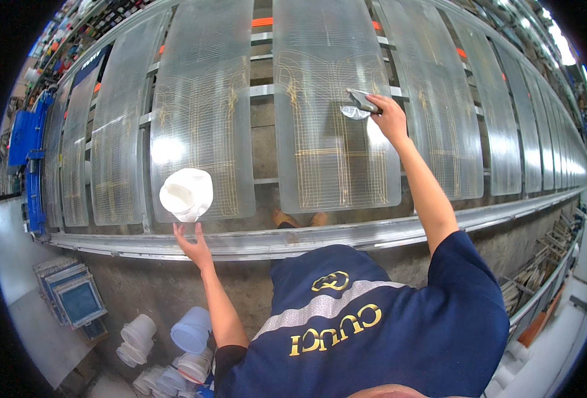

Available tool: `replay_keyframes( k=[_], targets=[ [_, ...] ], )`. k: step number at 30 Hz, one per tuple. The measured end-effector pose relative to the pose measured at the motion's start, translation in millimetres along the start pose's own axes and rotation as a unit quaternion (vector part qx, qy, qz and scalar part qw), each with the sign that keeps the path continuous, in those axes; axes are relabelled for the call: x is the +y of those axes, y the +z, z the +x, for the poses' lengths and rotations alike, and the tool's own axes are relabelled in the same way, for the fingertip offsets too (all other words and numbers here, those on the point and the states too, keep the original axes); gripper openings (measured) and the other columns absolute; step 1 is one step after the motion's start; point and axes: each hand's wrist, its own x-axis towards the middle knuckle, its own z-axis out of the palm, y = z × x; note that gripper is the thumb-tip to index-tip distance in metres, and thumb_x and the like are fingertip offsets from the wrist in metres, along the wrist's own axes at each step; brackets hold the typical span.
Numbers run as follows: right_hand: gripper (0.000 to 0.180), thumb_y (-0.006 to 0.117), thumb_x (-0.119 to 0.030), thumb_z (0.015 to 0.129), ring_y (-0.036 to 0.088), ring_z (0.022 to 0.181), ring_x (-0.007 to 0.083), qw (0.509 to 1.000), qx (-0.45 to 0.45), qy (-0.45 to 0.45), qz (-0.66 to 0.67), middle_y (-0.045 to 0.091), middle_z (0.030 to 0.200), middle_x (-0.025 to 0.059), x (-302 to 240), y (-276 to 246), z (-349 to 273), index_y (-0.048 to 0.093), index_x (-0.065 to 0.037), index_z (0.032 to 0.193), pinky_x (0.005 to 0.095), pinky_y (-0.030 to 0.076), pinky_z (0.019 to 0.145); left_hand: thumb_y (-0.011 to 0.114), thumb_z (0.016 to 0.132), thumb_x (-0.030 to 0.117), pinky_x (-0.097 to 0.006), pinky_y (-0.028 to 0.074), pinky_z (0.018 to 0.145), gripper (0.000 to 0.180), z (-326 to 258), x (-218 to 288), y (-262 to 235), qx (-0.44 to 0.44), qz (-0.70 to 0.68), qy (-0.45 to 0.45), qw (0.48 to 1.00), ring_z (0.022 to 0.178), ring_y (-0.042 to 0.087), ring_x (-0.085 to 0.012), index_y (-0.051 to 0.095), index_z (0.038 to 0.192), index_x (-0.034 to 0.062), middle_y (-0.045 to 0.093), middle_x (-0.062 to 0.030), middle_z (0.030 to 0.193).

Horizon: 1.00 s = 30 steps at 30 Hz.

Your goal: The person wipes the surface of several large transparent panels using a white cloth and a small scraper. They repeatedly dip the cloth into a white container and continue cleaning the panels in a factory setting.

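My right hand reaches far forward and grips a flat scraper against a long clear panel marked with yellowish line patterns; a whitish smear lies under the blade. My left hand is raised near the metal rail and holds a white plastic tub from below, tilted so its open mouth faces me, with white paste inside.
Several similar clear panels lie side by side on a long frame. A metal rail runs along the front. On the concrete floor at lower left stand empty white tubs and stacked blue-framed screens. Blue equipment stands far left.
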Motion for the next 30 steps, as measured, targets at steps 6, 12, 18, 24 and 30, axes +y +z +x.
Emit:
replay_keyframes(
  k=[6,12,18,24,30],
  targets=[
    [0.050,0.069,-0.011,0.074,0.065,0.110,0.0274,0.990,-0.119,0.003,-0.074,0.070,0.119,0.0064,37,12,18,0.070,-0.022,0.123,0.0376,0.052,0.095,0.064,0.097,0.039,-0.043,0.048,0.085,0.057,10,-4,22,0.008,0.081,0.021,0.996,0.104,0.060,-0.0318,0.048,0.138,0.0015,0.062,-0.0187,0.114],
    [0.050,0.068,-0.015,0.077,0.064,0.109,0.0322,0.987,-0.139,-0.015,-0.085,0.067,0.125,0.0083,25,17,23,0.068,-0.021,0.126,0.0405,0.053,0.091,0.069,0.090,0.052,-0.041,0.046,0.063,0.060,3,-10,5,-0.012,0.181,0.082,0.980,0.064,0.062,-0.0266,0.050,0.121,0.0046,0.062,-0.0032,0.070],
    [0.058,0.066,0.004,0.072,0.058,0.123,0.0279,0.992,-0.082,-0.082,-0.052,0.063,0.131,0.0087,-27,2,-206,0.065,-0.011,0.128,0.0394,0.050,0.102,0.064,0.088,0.062,-0.042,0.046,0.064,0.065,-10,-33,8,-0.001,0.209,0.064,0.976,0.067,0.064,-0.0292,0.048,0.114,0.0048,0.062,-0.0029,0.070],
    [0.059,0.075,0.002,0.070,0.063,0.117,0.0241,0.987,-0.149,0.043,0.049,0.067,0.128,0.0039,-37,-41,-171,0.069,-0.020,0.124,0.0363,0.052,0.100,0.060,0.092,0.060,-0.043,0.046,0.061,0.058,-13,-54,8,0.034,0.284,0.072,0.956,0.068,0.064,-0.0313,0.050,0.106,0.0056,0.063,-0.0065,0.070],
    [0.041,0.069,-0.022,0.079,0.068,0.098,0.0311,0.980,-0.165,0.041,-0.102,0.073,0.102,0.0104,17,-3,70,0.071,-0.026,0.120,0.0433,0.056,0.085,0.047,0.104,0.045,-0.043,0.046,0.063,0.039,8,-55,1,0.036,-0.054,-0.066,0.996,0.064,0.060,-0.0324,0.050,0.103,0.0052,0.061,-0.0114,0.069]
  ],
)
